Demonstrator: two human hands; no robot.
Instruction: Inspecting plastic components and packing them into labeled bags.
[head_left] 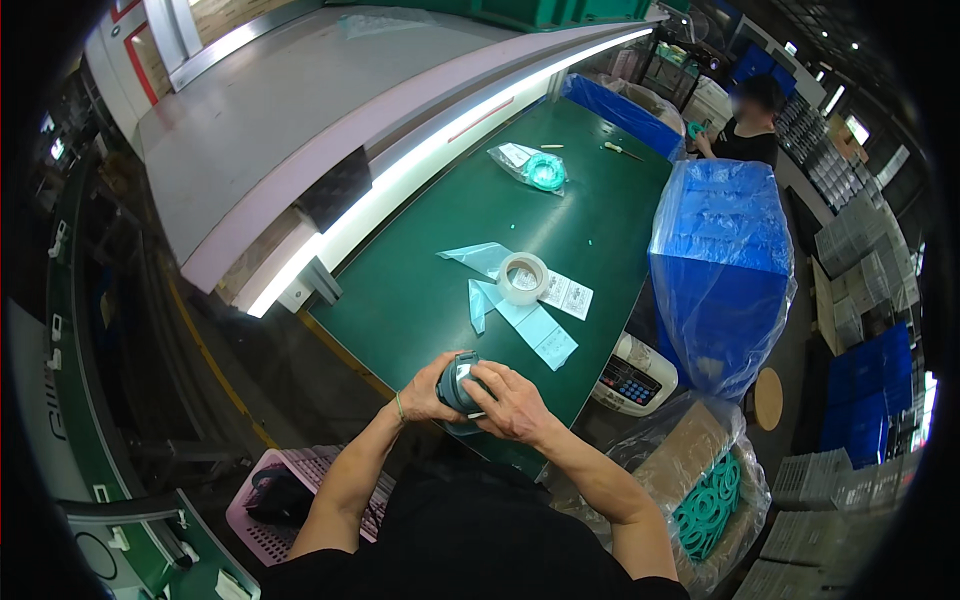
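Note:
At the near edge of the green table my left hand [426, 392] is wrapped round a dark grey-green rounded object [452, 388] with a lid-like top. It looks like a cup or bottle, but its kind is not certain. My right hand [512, 402] closes on the same object from the right, fingers bent over its top. Just beyond lies a roll of clear tape [522, 278], resting on printed labels [568, 297] and strips of pale blue plastic film [545, 335]. Farther off sits a clear bag with green rings [543, 172].
A weighing scale [634, 377] stands at the table's right edge beside a plastic-covered blue bin [722, 270]. Green rings [712, 505] fill a lined box at lower right. A pink basket [262, 530] is at lower left. Another person [745, 130] works at the far right.

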